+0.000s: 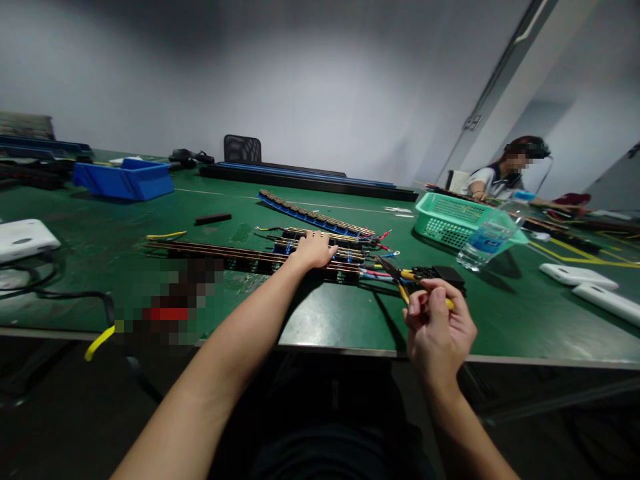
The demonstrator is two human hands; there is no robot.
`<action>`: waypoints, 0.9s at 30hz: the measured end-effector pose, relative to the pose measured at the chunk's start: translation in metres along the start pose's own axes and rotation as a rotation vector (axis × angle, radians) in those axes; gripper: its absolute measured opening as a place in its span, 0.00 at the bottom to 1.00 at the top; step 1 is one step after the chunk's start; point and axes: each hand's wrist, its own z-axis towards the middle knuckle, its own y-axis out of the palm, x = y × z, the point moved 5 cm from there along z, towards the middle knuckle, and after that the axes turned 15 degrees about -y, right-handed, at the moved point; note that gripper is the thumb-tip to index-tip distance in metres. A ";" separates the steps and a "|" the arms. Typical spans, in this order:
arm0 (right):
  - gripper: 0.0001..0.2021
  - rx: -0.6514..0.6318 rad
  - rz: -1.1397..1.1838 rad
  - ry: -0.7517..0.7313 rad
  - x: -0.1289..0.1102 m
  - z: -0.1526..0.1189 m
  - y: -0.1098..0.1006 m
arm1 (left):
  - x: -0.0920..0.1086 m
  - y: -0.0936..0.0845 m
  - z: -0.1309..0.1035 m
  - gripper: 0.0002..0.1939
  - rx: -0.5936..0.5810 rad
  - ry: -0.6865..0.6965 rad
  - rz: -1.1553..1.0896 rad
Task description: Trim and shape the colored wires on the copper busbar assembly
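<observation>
My left hand lies over several long rails with copper-coloured strips and black and blue holders, its fingers apart and the thumb out to the right. In my right hand is a pair of pliers with yellow handles. Their dark jaws point left, close to the coloured wires at the rails' right end; whether they touch cannot be made out. One wire ends in a ring terminal. Behind my left hand, a separate blue-based rail rests at a slant.
A green basket and a tilted water bottle are on the right, near white devices. At back left sits a blue bin. Long dark channels lie along the back. Another person works at the far right.
</observation>
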 end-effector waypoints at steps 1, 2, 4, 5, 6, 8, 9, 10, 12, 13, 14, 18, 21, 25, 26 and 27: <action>0.14 -0.003 0.001 0.002 0.000 0.000 0.000 | 0.000 0.001 0.001 0.28 0.000 -0.001 -0.004; 0.14 -0.006 0.000 0.005 0.001 -0.001 0.000 | 0.000 0.001 0.001 0.28 0.000 -0.001 -0.007; 0.14 -0.007 -0.001 0.014 0.001 -0.001 0.000 | 0.000 0.001 0.002 0.28 0.003 0.004 -0.010; 0.15 -0.006 0.000 0.021 0.002 -0.001 0.000 | 0.000 0.001 0.002 0.28 0.005 0.007 -0.010; 0.15 -0.008 -0.001 0.030 0.003 -0.001 -0.001 | 0.000 0.001 0.001 0.28 0.007 0.011 -0.009; 0.15 -0.012 -0.001 0.046 0.004 -0.003 -0.001 | 0.000 0.000 0.001 0.28 0.007 0.011 -0.003; 0.15 -0.015 0.001 0.057 0.006 -0.004 -0.002 | 0.000 0.000 0.000 0.29 0.005 0.009 0.002; 0.15 -0.016 0.003 0.070 0.007 -0.006 -0.002 | 0.000 0.000 0.000 0.29 0.003 0.008 0.007; 0.15 -0.015 0.005 0.097 0.011 -0.010 -0.004 | 0.000 0.000 0.000 0.29 0.003 0.006 0.011; 0.15 -0.016 0.006 0.108 0.013 -0.012 -0.005 | 0.000 0.000 0.000 0.29 0.006 0.005 0.009; 0.15 -0.019 0.007 0.116 0.015 -0.014 -0.005 | 0.000 0.000 0.000 0.29 0.010 0.004 0.006; 0.15 -0.032 0.019 0.117 0.019 -0.018 -0.007 | 0.000 0.002 0.001 0.29 0.017 0.005 0.004; 0.14 -0.034 0.023 0.111 0.020 -0.019 -0.007 | -0.001 0.003 0.002 0.29 0.014 0.004 0.005; 0.13 -0.045 0.025 0.107 0.021 -0.020 -0.008 | -0.002 0.003 0.003 0.29 0.011 0.006 0.005; 0.13 -0.049 0.026 0.106 0.021 -0.021 -0.008 | -0.002 0.003 0.003 0.29 0.012 0.008 0.005; 0.13 -0.054 0.027 0.106 0.021 -0.021 -0.008 | -0.001 0.003 0.003 0.29 0.013 0.009 0.005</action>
